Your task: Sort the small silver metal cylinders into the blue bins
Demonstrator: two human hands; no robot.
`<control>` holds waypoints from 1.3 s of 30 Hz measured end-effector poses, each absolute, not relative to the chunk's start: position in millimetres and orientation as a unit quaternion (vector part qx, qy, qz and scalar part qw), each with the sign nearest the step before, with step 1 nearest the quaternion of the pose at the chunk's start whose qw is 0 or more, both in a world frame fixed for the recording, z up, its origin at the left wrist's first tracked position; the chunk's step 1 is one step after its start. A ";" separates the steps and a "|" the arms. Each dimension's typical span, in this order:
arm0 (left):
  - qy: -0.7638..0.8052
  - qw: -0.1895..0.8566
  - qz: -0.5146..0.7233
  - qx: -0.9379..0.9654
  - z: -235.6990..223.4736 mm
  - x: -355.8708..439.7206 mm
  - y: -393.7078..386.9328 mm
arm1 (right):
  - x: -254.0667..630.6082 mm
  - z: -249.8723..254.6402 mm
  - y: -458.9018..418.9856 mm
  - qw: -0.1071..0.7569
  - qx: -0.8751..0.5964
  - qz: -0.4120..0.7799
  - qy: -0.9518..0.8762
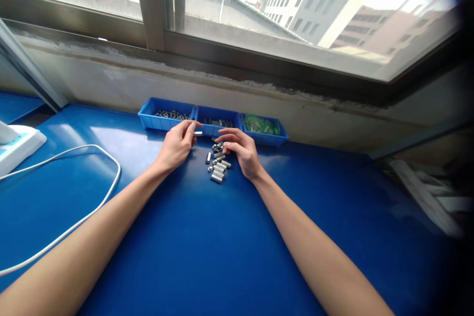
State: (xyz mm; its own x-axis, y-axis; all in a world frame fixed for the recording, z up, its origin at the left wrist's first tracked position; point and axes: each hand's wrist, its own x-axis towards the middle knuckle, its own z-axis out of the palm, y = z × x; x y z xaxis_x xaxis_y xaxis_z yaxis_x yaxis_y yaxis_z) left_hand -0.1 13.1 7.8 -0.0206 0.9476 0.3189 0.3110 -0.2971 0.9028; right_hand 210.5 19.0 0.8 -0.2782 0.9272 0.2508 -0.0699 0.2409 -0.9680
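Small metal bar (198, 134), silver, one: held between the thumb and fingertips of the left hand (177, 144), above the table (237, 247), just before its far edge. Right hand (242, 150), one: fingers parted and lightly curved over the upper end of the pile; whether a fingertip touches a piece, cannot tell.

Pile of metal pieces (218, 168): loose, short, silver, between the hands, well in from the table's left edge.

Blue plastic bins, three, in a row along the far edge: left bin (148, 119), small metal parts; middle bin (209, 129), metal pieces, front partly covered by both hands; right bin (265, 139), green plastic wrapping with pieces.

White cable (119, 173): looped across the left side. White block (25, 150), pale blue top: at the left edge. Window frame (259, 59): beyond the far edge. Markings on pieces and block: too small to tell.
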 end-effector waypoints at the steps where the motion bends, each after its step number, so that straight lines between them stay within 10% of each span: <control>1: 0.496 0.335 0.514 0.614 6.7 0.2 13.8 | 210.6 0.9 19.0 0.486 -0.347 0.508 -0.621; 27: 0.410 0.421 0.533 0.608 5.8 23.2 2.3 | 213.9 5.1 22.3 0.470 -0.344 0.570 -0.580; 39: 0.384 0.082 0.288 0.873 -2.5 8.7 11.7 | 214.2 6.1 22.9 0.544 -0.360 0.549 -0.523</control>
State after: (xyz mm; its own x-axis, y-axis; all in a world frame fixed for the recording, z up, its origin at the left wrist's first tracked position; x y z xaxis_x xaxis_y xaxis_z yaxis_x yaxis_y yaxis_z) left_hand 8.7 11.7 -2.5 0.5392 0.7183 0.4395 0.6237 -0.6914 0.3648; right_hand 214.2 22.9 6.1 -0.1504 0.9733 0.1731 -0.2211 0.1376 -0.9655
